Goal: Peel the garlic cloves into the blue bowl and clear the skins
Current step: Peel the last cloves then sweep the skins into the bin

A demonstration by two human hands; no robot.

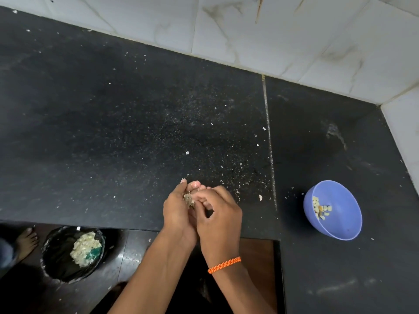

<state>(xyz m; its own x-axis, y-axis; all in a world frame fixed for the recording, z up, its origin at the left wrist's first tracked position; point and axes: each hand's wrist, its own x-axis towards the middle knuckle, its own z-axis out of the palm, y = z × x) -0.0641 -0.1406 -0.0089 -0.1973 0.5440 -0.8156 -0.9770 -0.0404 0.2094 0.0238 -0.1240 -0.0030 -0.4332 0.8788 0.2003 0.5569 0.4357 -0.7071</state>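
Both hands are meeting at the table's near edge: the left hand [179,207] is cupping a small clump of dry, papery garlic skins [188,198], fingers curled round it, while the right hand [218,211] (a braided orange thread [224,264] circling its wrist) is pinching at the clump with bent fingers. Below on the floor, a round bin [72,253] lined in glossy black plastic is holding pale flaky skins. Farther right, the smooth blue bowl [340,214] is sitting tilted on the speckled black stone table [113,109], carrying a few pale peeled cloves [320,208]. Beyond, white marbled tiles [272,37] are backing the table.
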